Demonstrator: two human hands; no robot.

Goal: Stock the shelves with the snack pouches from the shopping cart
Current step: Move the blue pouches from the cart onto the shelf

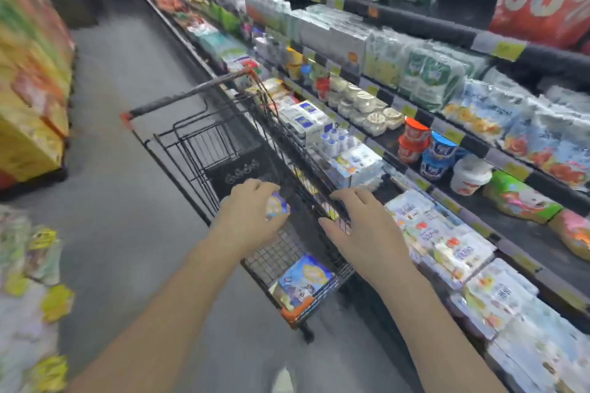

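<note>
A black wire shopping cart (pixel 204 137) stands in the aisle against the shelves on the right. My left hand (pixel 252 214) reaches into the cart and grips a small purple and yellow snack pouch (pixel 276 207). My right hand (pixel 354 226) hovers with fingers spread over the cart's right wall, holding nothing. Another blue and yellow snack pouch (pixel 306 277) lies in the cart's near corner. The view is blurred by motion.
Stocked shelves (pixel 479 143) run along the right with cups, tubs and packets; white packs (pixel 447 242) fill the low tier beside the cart. Stacked boxes (pixel 28 105) and bagged goods (pixel 28 281) line the left. Grey floor (pixel 127 73) runs between them.
</note>
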